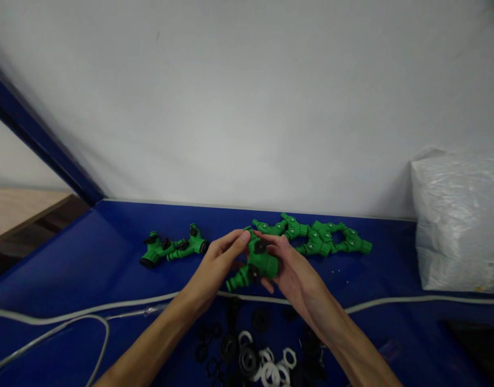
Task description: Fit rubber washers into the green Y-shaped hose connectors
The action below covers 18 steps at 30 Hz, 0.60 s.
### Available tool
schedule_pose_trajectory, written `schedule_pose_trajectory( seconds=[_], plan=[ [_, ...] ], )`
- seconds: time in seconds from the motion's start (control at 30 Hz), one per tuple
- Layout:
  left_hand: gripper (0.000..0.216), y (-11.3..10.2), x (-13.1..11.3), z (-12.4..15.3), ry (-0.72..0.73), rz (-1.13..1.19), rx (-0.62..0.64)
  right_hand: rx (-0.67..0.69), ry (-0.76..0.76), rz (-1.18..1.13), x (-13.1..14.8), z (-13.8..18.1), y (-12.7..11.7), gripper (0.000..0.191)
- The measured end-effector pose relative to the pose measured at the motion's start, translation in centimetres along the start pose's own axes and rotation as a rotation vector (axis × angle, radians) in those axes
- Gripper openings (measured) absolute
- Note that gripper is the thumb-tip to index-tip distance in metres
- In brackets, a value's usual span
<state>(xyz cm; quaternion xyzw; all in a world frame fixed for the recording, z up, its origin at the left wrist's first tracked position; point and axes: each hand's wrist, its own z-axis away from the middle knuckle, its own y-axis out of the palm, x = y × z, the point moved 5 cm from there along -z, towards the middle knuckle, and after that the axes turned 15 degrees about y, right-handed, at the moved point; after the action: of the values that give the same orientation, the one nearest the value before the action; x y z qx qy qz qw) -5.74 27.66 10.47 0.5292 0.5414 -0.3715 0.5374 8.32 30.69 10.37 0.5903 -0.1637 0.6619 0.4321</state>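
Both my hands hold one green plastic Y-shaped hose splitter (258, 264) above the blue table (89, 258). My left hand (218, 260) pinches its upper left end with fingertips. My right hand (289, 266) cups its body from the right, fingers curled around it. A black knob shows on the splitter's top. Behind my hands lies a cluster of several green splitters (319, 236). Two more green splitters with black knobs (172, 248) lie to the left.
A pile of black and white rings and nuts (255, 349) lies near the front edge. A white cable (69, 314) crosses the table. A white plastic bag (458, 220) stands at the right. A white wall rises behind.
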Motion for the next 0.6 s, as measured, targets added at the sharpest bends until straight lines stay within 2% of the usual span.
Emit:
schedule_pose_trajectory(
  seconds=[0.1, 0.2, 0.3, 0.4, 0.47, 0.53, 0.6],
  plan=[
    [0.048, -1.0, 0.4, -0.1, -0.038, 0.034, -0.119, -0.005, -0.052, 0.063, 1.1, 0.4, 0.2, 0.038],
    [0.054, -0.6, 0.3, -0.1, -0.024, 0.04, -0.027, -0.091, -0.101, 0.207, 1.5, 0.7, -0.1, 0.03],
    [0.053, 0.3, -0.1, 0.0, 0.014, 0.019, 0.07, -0.111, -0.13, 0.25, 1.5, 0.6, -0.2, 0.029],
    [0.047, -0.1, -0.1, -0.2, 0.033, 0.073, -0.034, -0.137, -0.155, 0.288, 1.9, 0.5, -0.7, 0.035],
    [0.046, -0.8, 0.0, -0.5, 0.029, 0.151, -0.141, -0.213, -0.207, 0.449, 2.7, 1.2, -1.1, 0.031],
    [0.046, -1.3, 0.2, -0.7, 0.022, 0.224, -0.212, -0.271, -0.303, 0.727, 3.5, 2.9, -0.9, 0.016],
    [0.046, -1.4, 0.2, -0.8, 0.012, 0.278, -0.233, -0.239, -0.428, 1.004, 3.4, 5.6, 0.0, 0.01]
  ],
)
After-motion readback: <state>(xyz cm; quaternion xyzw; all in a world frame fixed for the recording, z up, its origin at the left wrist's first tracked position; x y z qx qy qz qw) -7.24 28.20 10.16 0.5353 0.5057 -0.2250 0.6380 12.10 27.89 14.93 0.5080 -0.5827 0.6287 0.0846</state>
